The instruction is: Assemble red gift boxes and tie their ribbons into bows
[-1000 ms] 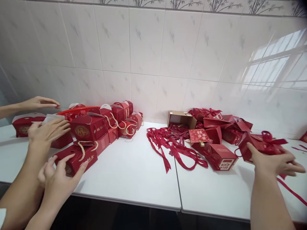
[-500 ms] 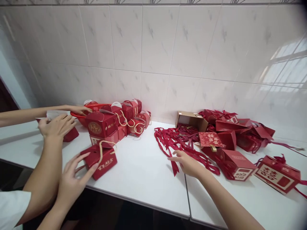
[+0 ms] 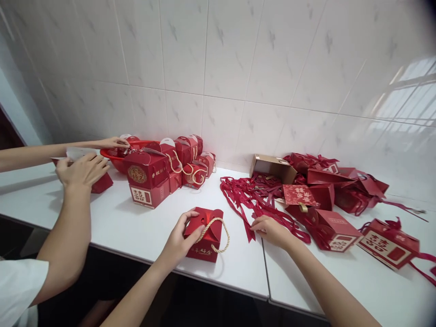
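A small red box point(image 3: 205, 236) with a looped gold cord handle point(image 3: 225, 236) stands near the table's front edge. My left hand point(image 3: 184, 234) has its thumb and fingers around the box's left side and top. To the right, my right hand point(image 3: 267, 229) pinches the end of a dark red ribbon point(image 3: 250, 232) from the tangled ribbon pile point(image 3: 243, 193). Behind the pile, a brown carton point(image 3: 272, 167) lies on its side with more ribbons at its opening.
Stacked red boxes point(image 3: 150, 170) and a red basket point(image 3: 117, 159) are at the back left. A co-worker's hands point(image 3: 81, 171) hold a red box and reach into the basket. More red boxes point(image 3: 337, 229) crowd the right side of the white table point(image 3: 235, 277).
My left hand has moved right with the corded box, away from the stack and closer to the ribbons. My right hand has closed on a ribbon end. The view has shifted slightly.
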Motion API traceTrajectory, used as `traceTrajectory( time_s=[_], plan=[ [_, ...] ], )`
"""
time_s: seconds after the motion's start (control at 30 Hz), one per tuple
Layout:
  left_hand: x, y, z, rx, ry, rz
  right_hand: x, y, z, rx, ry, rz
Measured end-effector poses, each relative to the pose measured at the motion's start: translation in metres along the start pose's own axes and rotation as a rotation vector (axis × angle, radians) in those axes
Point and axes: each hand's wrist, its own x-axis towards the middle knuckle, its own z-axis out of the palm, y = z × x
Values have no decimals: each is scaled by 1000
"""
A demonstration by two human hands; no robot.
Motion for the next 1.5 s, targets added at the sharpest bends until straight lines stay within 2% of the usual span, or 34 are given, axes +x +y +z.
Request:
traceTrajectory(
  time_s=[0.17,0.43,0.53,0.63,0.73,0.87,0.93,1.0,1.03,1.07,1.13,1.2,1.23,1.27,1.37,1.5],
  plan=[
    [2,12,12,14,-153,0,-4,4,5,-3,97,91],
    [-6,6,8,218,-234,83,-4,4,11,134,194,127],
    [-10,6,4,274,-276,115,0,-1,13,222,320,147],
    [-13,4,-2,367,-306,142,6,-5,7,346,548,166],
    [-13,-3,-10,462,-332,158,8,-8,-19,510,853,203],
    [-9,-5,-17,461,-338,176,-4,-19,-89,708,1244,170],
    [-6,0,-16,417,-290,188,-16,-34,-125,781,1403,75],
    [-2,9,-13,404,-225,217,-26,-55,-151,980,1515,-131],
    [0,15,-10,413,-199,238,-29,-67,-157,1003,1492,-142],
    [2,21,-8,427,-183,262,-29,-80,-158,985,1399,-77],
    [6,31,-1,467,-175,303,-23,-104,-147,907,1061,77],
    [10,39,6,527,-186,324,-10,-122,-124,872,629,168],
    [12,42,10,559,-191,322,-2,-127,-111,857,454,201],
    [14,44,13,586,-188,315,6,-131,-98,833,344,222],
    [19,46,21,616,-152,283,24,-133,-68,767,212,258],
    [22,42,23,581,-146,238,30,-129,-55,727,168,332]
  ],
)
